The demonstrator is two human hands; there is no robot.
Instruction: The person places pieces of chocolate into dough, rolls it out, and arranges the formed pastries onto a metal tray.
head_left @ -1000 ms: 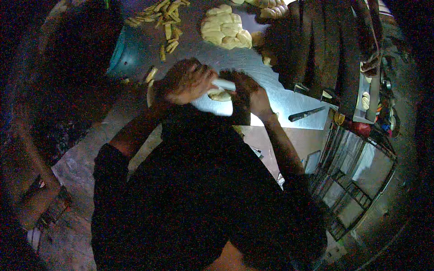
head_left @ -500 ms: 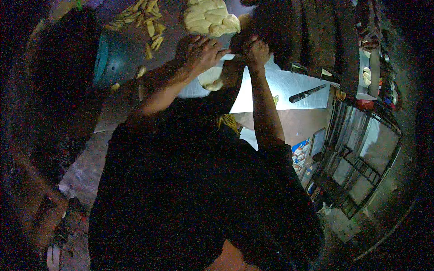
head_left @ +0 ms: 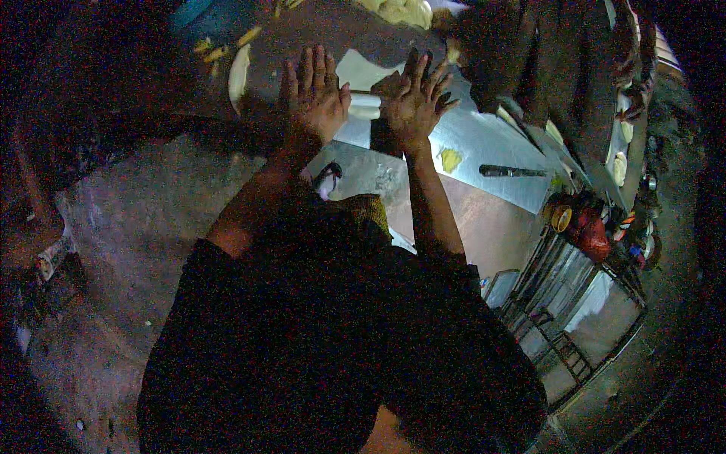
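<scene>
On the metal worktop lies a flattened sheet of pale dough (head_left: 361,68). Just on my side of it a pale, smooth cylinder that looks like a rolling pin (head_left: 364,106) runs crosswise between my palms. My left hand (head_left: 316,94) rests over its left end, fingers stretched forward and slightly spread. Over the right end, my right hand (head_left: 414,98) lies with its fingers fanned out. Both palms hide the pin's ends, and neither hand is wrapped round it. Beyond them sits a large mound of dough (head_left: 404,10), cut off by the upper edge.
A dark-handled knife (head_left: 510,172) lies on the shiny worktop (head_left: 491,147) at right, near a small yellowish scrap (head_left: 451,160). Long pale dough pieces (head_left: 240,76) lie at left, below a blue-green container (head_left: 189,11). Dark cloth (head_left: 514,53) hangs at upper right.
My fingers have straightened and spread; the right hand was closed before. The pin has come toward me, and the dough sheet now shows beyond it. The whole view has shifted.
</scene>
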